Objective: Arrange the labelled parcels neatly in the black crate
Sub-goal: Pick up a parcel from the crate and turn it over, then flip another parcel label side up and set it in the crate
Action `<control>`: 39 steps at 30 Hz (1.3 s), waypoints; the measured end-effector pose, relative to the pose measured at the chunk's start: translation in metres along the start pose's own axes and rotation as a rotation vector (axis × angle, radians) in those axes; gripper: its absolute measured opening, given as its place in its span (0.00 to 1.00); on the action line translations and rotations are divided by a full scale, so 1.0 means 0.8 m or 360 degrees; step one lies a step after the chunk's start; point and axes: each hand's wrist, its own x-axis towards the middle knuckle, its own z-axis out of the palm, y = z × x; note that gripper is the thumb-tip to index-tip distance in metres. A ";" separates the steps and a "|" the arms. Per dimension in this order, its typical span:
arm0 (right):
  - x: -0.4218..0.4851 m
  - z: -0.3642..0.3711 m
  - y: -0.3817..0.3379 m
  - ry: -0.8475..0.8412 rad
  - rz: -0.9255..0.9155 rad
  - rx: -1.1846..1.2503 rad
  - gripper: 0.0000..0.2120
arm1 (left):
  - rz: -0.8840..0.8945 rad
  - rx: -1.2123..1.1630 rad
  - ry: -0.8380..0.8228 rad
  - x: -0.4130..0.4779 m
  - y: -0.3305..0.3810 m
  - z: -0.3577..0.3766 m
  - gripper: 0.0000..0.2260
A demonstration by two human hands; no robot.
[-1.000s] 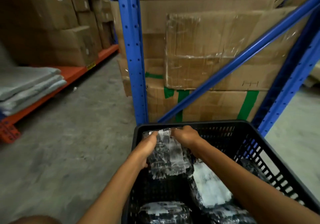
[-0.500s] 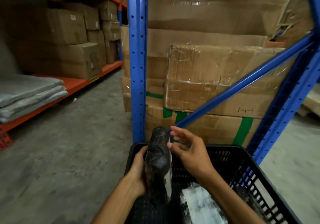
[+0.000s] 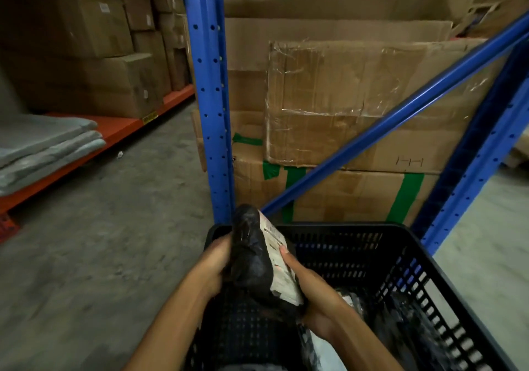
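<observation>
Both hands grasp one black parcel (image 3: 252, 259) upright over the crate (image 3: 386, 259) at its 10 o'clock corner: left hand (image 3: 213, 267) on the dark side, right hand (image 3: 312, 293) against the label. More parcels (image 3: 406, 322) lie inside at 4 o'clock.

A blue upright post (image 3: 208, 95) with rows of holes stands on the grey concrete floor (image 3: 94, 241); a blue diagonal brace (image 3: 395, 113) slants up to the right from near its foot; a second blue post (image 3: 481, 153) leans at the right edge; behind them sit stacked cardboard boxes (image 3: 357, 104), the lower ones marked with green tape (image 3: 406, 196); to the left an orange shelf (image 3: 114, 130) carries more brown boxes (image 3: 83, 55) and a pile of folded grey mats (image 3: 45, 147).
</observation>
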 end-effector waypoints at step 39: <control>0.131 -0.013 0.026 0.0446 0.0151 -0.1696 0.09 | 0.0126 0.2258 0.0260 0.158 -0.135 0.025 0.17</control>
